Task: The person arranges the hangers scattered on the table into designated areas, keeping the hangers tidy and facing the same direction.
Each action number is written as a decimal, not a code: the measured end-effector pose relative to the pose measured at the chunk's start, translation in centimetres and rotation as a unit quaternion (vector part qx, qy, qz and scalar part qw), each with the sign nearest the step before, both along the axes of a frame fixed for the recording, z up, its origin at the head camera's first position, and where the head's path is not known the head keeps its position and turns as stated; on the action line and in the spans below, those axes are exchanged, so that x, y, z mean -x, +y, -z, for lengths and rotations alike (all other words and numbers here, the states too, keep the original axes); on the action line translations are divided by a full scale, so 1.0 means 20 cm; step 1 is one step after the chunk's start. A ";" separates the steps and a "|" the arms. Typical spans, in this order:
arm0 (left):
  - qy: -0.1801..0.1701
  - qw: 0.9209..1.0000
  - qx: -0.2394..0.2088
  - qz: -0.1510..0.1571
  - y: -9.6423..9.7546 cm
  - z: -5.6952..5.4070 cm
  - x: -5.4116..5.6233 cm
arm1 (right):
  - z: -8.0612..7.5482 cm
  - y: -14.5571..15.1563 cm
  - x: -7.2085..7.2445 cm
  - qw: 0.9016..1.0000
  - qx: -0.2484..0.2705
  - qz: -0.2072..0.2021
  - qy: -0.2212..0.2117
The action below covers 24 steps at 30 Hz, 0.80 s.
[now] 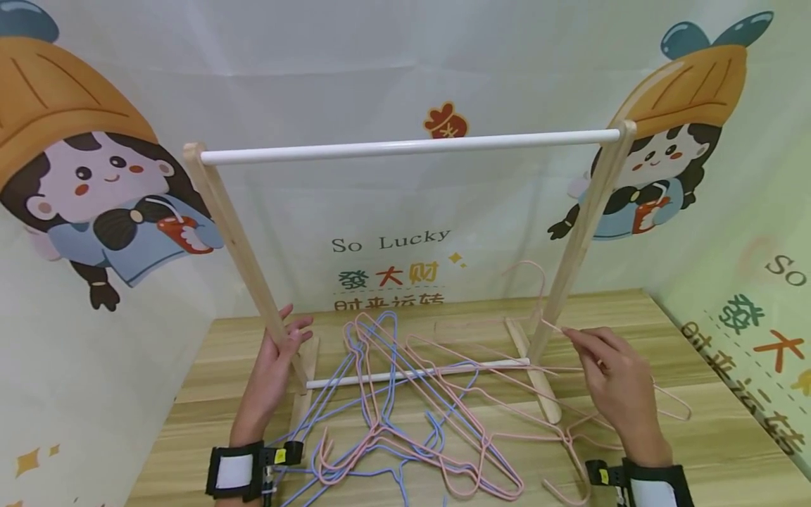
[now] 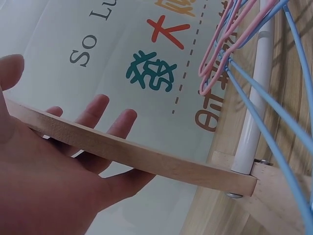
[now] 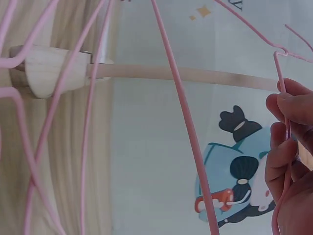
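A small clothes rack with a white top rail stands upright on wooden side posts. My left hand loosely holds the lower part of its left post. In the left wrist view, the fingers pass behind that post and the thumb lies on the near side. My right hand pinches a pink wire hanger near its neck, just right of the right post. The held hanger's hook points upward; in the right wrist view, thumb and fingers close on its thin wire.
Several pink hangers and blue hangers lie tangled across the wooden tabletop. Some lean over the rack's white lower rail. The rack's right foot is beside them. A printed curtain hangs close behind.
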<state>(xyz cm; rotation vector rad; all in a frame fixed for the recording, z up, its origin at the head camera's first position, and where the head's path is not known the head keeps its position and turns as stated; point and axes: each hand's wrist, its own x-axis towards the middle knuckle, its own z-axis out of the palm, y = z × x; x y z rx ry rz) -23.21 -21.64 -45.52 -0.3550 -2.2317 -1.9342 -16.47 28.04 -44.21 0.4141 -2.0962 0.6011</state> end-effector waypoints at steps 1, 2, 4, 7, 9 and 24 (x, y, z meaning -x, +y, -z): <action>-0.002 1.000 0.002 -0.002 0.00 0.00 0.00 | -0.01 0.00 0.00 1.000 0.000 0.002 0.007; -0.005 1.000 0.005 -0.002 0.00 0.00 0.00 | -0.02 0.00 0.00 1.000 0.000 0.004 0.014; -0.003 1.000 0.005 -0.001 0.00 0.00 0.00 | -0.04 0.00 0.00 1.000 0.001 0.007 0.028; 0.004 1.000 0.003 0.003 -0.01 0.01 0.00 | -0.09 -0.01 0.01 0.999 0.002 0.015 0.044; 0.008 1.000 0.003 0.003 -0.02 0.01 0.00 | -0.13 -0.02 0.02 0.998 0.002 0.019 0.053; 0.011 1.000 0.010 -0.004 -0.01 0.01 -0.01 | -0.45 -0.03 0.06 0.993 0.016 0.026 0.110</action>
